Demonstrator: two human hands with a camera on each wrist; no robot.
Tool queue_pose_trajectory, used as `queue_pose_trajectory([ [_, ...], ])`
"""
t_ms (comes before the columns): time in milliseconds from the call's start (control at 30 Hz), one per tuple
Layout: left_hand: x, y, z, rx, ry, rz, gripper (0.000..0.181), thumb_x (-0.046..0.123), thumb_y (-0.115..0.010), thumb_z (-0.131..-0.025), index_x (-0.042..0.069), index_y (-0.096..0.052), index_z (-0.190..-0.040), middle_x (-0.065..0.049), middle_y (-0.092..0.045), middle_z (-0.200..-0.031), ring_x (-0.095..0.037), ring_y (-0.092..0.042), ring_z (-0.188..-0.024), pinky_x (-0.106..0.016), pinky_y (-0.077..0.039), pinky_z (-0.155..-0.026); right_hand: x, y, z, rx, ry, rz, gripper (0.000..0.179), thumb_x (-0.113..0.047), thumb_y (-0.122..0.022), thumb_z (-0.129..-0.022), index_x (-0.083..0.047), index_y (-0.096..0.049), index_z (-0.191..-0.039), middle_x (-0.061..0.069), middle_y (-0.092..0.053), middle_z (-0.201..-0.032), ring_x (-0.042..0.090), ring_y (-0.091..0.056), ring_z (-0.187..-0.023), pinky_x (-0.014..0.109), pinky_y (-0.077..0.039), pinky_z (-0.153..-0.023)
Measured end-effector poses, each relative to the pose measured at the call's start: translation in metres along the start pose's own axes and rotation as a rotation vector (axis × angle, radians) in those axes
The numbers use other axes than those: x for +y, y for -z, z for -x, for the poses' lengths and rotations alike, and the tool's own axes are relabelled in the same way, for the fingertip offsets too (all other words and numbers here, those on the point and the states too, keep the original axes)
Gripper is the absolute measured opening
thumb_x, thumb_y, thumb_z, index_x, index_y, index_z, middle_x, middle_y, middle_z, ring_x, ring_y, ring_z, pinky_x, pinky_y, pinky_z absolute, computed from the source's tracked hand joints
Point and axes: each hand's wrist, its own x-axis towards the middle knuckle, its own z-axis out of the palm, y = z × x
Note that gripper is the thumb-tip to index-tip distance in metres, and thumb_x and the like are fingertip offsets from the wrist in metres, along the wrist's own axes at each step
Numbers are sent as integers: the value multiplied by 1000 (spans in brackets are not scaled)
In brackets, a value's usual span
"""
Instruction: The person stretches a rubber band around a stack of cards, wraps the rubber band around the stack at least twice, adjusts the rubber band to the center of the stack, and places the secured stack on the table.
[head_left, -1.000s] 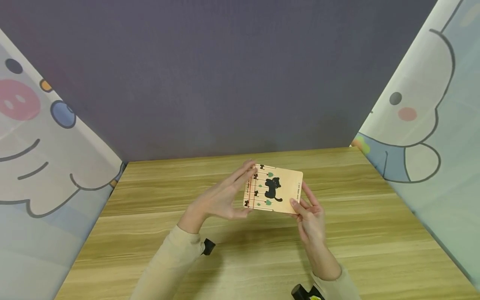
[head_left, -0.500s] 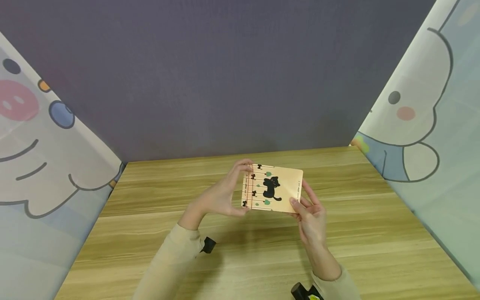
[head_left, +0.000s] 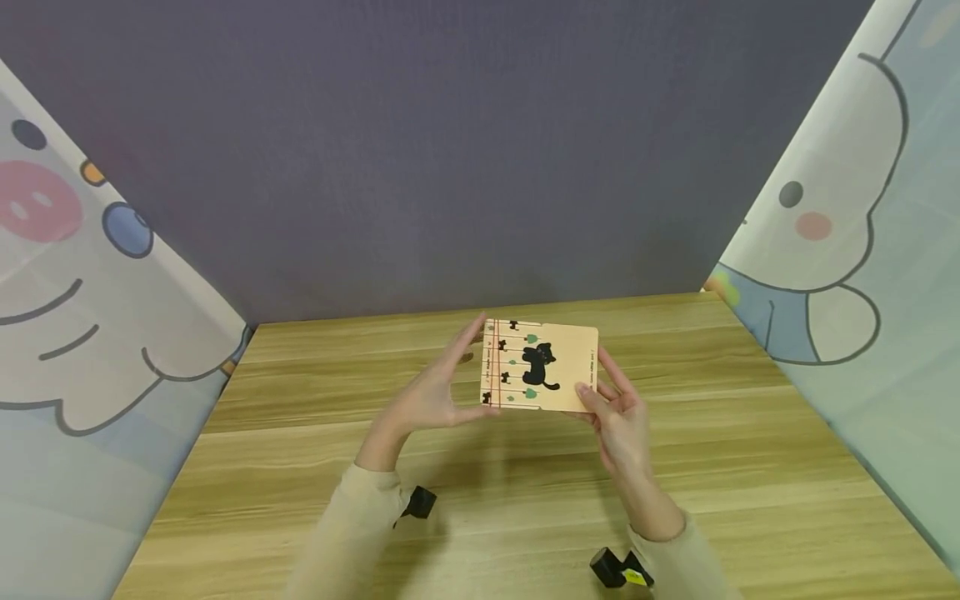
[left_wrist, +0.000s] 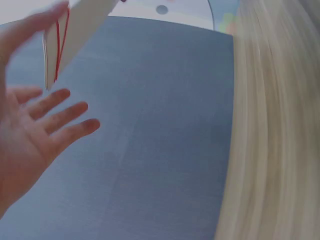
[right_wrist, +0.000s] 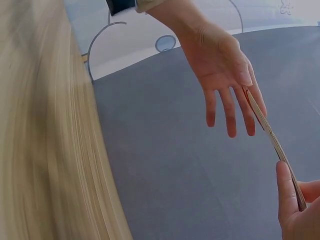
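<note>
A thin cream notebook (head_left: pixel 570 358), printed with black cats and green leaves, is held up above the table. Two red elastic cord lines (head_left: pixel 497 367) cross its left end. My right hand (head_left: pixel 624 425) grips the right end, thumb on the front cover and fingers behind. At the left end, my left hand (head_left: pixel 423 400) spans the notebook's width, with index fingertip at the upper corner and thumb at the lower edge. Its other fingers (left_wrist: pixel 67 130) spread straight behind, apart from the notebook, in the left wrist view. The right wrist view shows the notebook edge-on.
Under the hands lies a wood-grain table (head_left: pixel 315 367). A dark grey panel (head_left: pixel 480 167) stands along its back edge. Cartoon-printed curtains (head_left: pixel 817 267) border both sides. Black wrist-worn devices (head_left: pixel 422 502) show by both cuffs.
The notebook has shifted slightly left and up, and it tilts less. My left fingers, earlier bent over its upper left corner, are now straighter. My right hand keeps its grip.
</note>
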Motion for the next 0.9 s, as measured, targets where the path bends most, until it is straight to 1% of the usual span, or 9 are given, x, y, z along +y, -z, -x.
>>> queue_pose_trajectory([
  [133,9,-8,4,153,60,96,105,5,-80,-62,4,-12,-142,-17,-27,-140,-30,-35,-121,-42,-39,-93,-3,-2,-6,-22,14,-20,61,19,-47,-82,3,-26,-136,7,-65,-95,21,-64,-79,29,-53,-59],
  [267,24,-15,7,335,130,222,80,-5,-74,-66,-7,-30,-133,-26,-51,-115,-33,-52,-101,-44,-46,-83,-3,-3,-12,-66,57,-20,60,19,-47,-82,1,-28,-136,9,-65,-98,21,-64,-82,31,-53,-59],
  [433,26,-31,9,564,175,376,45,-11,-65,-73,-14,-49,-114,-24,-62,-89,-18,-61,-77,-33,-52,-71,-1,-4,-21,-90,79,-30,60,18,-48,-82,-1,-30,-136,10,-64,-100,23,-64,-83,32,-53,-59],
  [500,19,-39,11,644,175,469,34,-10,-63,-75,-16,-53,-107,-19,-64,-82,-14,-61,-71,-30,-53,-66,0,-5,-25,-100,83,-35,60,17,-49,-82,0,-30,-136,10,-64,-101,23,-64,-83,32,-53,-59],
  [567,8,-50,12,710,203,561,27,-9,-60,-78,-18,-53,-102,-19,-64,-80,-18,-62,-68,-34,-53,-65,0,-6,-28,-104,83,-44,60,18,-48,-82,-1,-30,-136,10,-64,-100,23,-64,-83,32,-53,-59],
  [600,-11,-60,15,732,166,604,25,-6,-59,-80,-16,-55,-102,-17,-65,-80,-21,-63,-67,-35,-54,-63,0,-7,-29,-111,84,-46,60,17,-48,-82,0,-30,-136,10,-64,-100,23,-63,-84,33,-53,-59],
  [700,-78,-94,21,784,130,678,22,0,-56,-85,-10,-58,-104,-18,-65,-82,-29,-63,-67,-41,-53,-60,0,-8,-34,-123,90,-51,60,17,-48,-83,0,-29,-136,10,-64,-100,22,-63,-84,34,-53,-59],
  [833,-74,-101,21,857,122,760,20,8,-56,-87,-7,-61,-99,-19,-65,-79,-26,-63,-64,-36,-53,-57,2,-11,-39,-123,94,-42,59,17,-48,-82,0,-30,-136,10,-65,-98,22,-64,-83,35,-53,-57],
  [900,-52,-95,19,881,97,805,18,7,-54,-88,-7,-63,-96,-16,-66,-76,-22,-63,-62,-32,-53,-56,4,-12,-41,-120,91,-37,59,18,-48,-82,-1,-32,-136,9,-65,-97,22,-64,-82,35,-53,-56],
])
